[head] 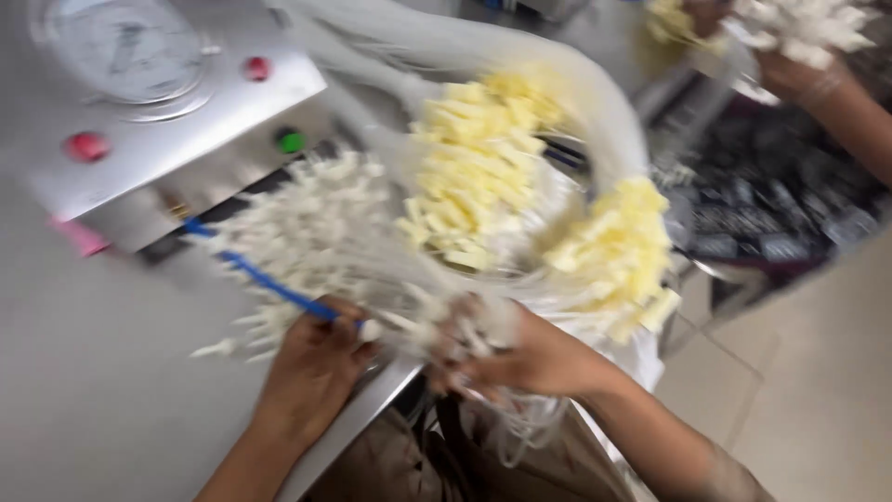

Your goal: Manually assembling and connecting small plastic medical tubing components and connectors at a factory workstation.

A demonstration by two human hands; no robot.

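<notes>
A grey steel worktop [84, 390] carries the work. Nearest, the left hand [311, 358] is closed round a blue stick [260, 277], whose length runs up-left from the fist. Just right, the right hand [534, 358] clutches a bundle of thin white cords [465, 321]; their white tags [316, 232] and yellow tags [483, 167] fan away beyond both fists. Farther off stands a metal machine [177, 130].
</notes>
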